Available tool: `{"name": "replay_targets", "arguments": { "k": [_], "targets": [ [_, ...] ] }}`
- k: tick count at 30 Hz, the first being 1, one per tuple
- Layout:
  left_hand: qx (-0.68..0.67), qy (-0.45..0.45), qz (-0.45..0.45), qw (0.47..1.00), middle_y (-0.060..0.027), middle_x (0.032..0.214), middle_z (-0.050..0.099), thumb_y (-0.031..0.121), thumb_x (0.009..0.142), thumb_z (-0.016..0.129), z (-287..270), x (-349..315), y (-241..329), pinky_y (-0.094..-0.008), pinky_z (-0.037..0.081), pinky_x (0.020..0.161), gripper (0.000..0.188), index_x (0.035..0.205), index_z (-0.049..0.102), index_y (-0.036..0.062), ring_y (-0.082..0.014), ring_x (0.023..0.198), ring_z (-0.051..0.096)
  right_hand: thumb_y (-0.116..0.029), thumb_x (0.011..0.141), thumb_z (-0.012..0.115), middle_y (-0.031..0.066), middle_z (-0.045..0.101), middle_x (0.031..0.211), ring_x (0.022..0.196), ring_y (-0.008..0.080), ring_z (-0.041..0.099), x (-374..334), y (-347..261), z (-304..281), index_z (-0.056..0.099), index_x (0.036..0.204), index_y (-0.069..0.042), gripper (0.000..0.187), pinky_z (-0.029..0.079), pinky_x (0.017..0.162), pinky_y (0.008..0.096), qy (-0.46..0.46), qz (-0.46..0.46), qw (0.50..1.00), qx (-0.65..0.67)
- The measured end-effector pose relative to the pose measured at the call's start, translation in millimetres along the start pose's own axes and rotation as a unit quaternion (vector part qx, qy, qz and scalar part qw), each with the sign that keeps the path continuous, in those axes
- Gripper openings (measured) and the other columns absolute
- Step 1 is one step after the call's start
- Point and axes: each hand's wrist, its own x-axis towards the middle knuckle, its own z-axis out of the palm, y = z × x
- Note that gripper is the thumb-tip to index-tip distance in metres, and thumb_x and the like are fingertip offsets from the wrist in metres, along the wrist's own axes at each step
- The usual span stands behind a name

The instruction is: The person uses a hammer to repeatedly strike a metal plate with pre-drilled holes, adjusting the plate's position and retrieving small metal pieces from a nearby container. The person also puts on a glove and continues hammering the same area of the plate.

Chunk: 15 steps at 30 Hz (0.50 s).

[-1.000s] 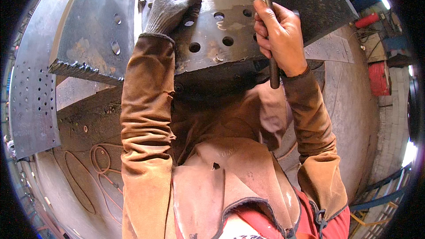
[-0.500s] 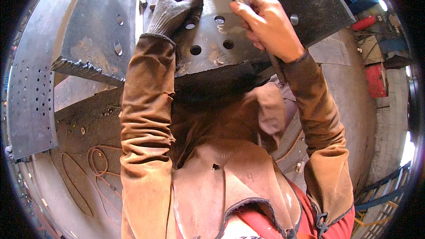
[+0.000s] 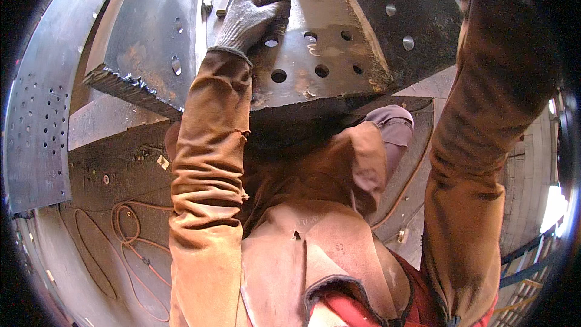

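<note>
My left hand, in a grey knit glove, is closed over the long steel plate that has several round holes. Its fingers are pressed together at a dark edge, and what they hold, if anything, is hidden. Small metal pieces lie just beyond the glove on the left. My right arm, in a brown leather sleeve, reaches up to the top right, and its blurred cuff meets the picture's edge. The right hand is out of view, so I cannot see what it holds.
Thick steel side plates with holes flank the middle plate, on the left and on the right. The left one has a jagged cut edge. A curved perforated plate stands farther left. Below, a looped hose lies on the floor.
My right hand, which gripped a hammer by its handle over the plate, has swung up and right out of view. The left hand stays on the plate; the whole view has shifted slightly.
</note>
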Motion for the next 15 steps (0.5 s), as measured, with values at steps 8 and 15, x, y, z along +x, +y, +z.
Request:
{"name": "replay_targets", "arguments": {
  "k": [8,15],
  "targets": [
    [0.027,0.038,-0.051,0.998,-0.0028,0.082,0.073,0.021,0.090,0.072,-1.1,-6.5,17.3,-0.0269,0.051,0.066,0.023,0.100,0.077,0.0010,-0.0098,0.071,0.063,-0.019,0.104,0.051,0.0083,0.065,0.069,0.059,0.0202,0.063,-65.7,79.2,112.6,0.068,0.101,0.003,0.028,0.051,0.050,0.0346,-0.383,0.293,0.876,-0.004],
    [-0.029,0.103,0.077,0.991,-0.0031,0.091,0.075,0.019,0.091,0.074,-7.7,12.2,-7.0,-0.0274,0.052,0.073,0.017,0.100,0.076,0.0055,-0.0121,0.080,0.066,-0.035,0.105,0.058,-0.0024,0.047,0.069,0.050,0.0046,0.041,-131.4,32.3,84.5,0.058,0.097,-0.002,0.034,0.032,0.039,0.0229,-0.220,0.527,0.751,0.331]
  ]
}}
